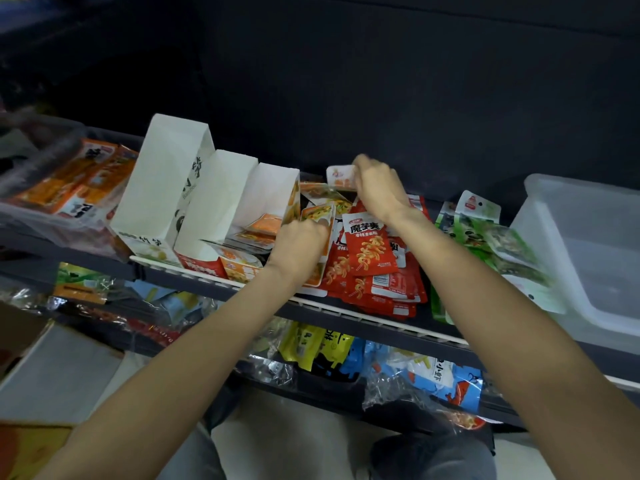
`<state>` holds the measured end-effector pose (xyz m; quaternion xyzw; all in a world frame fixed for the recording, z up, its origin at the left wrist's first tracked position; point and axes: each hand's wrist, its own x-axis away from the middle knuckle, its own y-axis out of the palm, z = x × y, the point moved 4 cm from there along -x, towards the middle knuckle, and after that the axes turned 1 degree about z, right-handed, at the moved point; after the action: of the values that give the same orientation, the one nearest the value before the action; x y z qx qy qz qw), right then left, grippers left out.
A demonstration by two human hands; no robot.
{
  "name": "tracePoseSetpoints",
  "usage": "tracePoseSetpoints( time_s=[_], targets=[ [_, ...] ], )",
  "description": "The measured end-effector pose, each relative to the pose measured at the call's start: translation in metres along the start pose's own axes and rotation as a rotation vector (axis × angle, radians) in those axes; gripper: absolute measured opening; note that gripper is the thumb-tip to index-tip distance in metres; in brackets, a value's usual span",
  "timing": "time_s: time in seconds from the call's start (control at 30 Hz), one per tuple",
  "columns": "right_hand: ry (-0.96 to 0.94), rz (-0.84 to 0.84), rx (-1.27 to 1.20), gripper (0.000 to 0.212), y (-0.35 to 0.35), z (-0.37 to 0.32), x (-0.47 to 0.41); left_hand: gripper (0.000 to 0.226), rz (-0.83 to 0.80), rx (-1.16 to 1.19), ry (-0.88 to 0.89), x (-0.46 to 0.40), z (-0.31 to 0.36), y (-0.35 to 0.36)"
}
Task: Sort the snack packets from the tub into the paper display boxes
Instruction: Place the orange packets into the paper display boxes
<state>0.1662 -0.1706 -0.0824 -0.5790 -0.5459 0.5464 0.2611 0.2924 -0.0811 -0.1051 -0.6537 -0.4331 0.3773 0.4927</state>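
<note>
Shelf [381,323] with three white paper boxes [266,195] at ten o'clock of centre and an emptied clear tub [588,271] at three o'clock. Loose red packets [374,251] lie heaped between them, long axes running roughly twelve to six. Left hand [299,249], nearer the boxes, fingers curled on an orange-and-white packet [317,216] just beside the nearest box mouth. Right hand [379,188], wrist bent down, pinches a small white packet [341,178] at its eleven o'clock.
</note>
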Motion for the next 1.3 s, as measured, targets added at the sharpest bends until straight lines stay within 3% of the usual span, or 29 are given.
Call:
tracePoseSetpoints(
  time_s=[0.1,0.2,0.37,0.43,0.57,0.8,0.97,1.07,1.2,1.3],
  targets=[
    [0.205,0.143,-0.233,0.022,-0.018,0.011,0.004,0.034,-0.024,0.04,-0.01,0.001,-0.003,-0.003],
    [0.276,0.217,-0.413,0.019,-0.032,0.017,0.011,0.026,0.003,0.115,-0.067,0.004,-0.007,-0.012],
    [0.331,0.241,-0.727,0.022,-0.059,0.013,0.025,0.022,0.301,0.209,-0.195,0.014,-0.028,-0.064],
    [0.335,0.239,-0.807,0.017,-0.073,0.012,0.031,0.023,0.404,0.354,-0.199,0.022,-0.045,-0.089],
    [0.329,0.218,-0.895,0.014,-0.096,0.004,0.044,0.018,0.45,0.644,-0.161,0.04,-0.089,-0.115],
    [0.228,0.171,-0.97,0.018,-0.104,-0.051,0.044,0.022,0.726,0.523,-0.27,0.079,-0.15,-0.105],
    [0.143,0.149,-0.706,0.017,-0.076,-0.098,0.035,0.023,0.762,0.774,-0.326,0.092,-0.17,-0.088],
    [0.019,0.107,-0.415,0.018,-0.051,-0.12,0.032,0.006,0.731,0.866,-0.285,0.094,-0.17,-0.089],
    [-0.118,-0.088,-0.147,0.018,-0.008,-0.13,0.038,0.009,0.528,1.175,-0.321,0.081,-0.168,-0.089],
    [-0.179,-0.255,-0.151,0.028,0.012,-0.124,0.046,0.022,0.382,1.517,-0.348,0.068,-0.163,-0.09]
  ],
)
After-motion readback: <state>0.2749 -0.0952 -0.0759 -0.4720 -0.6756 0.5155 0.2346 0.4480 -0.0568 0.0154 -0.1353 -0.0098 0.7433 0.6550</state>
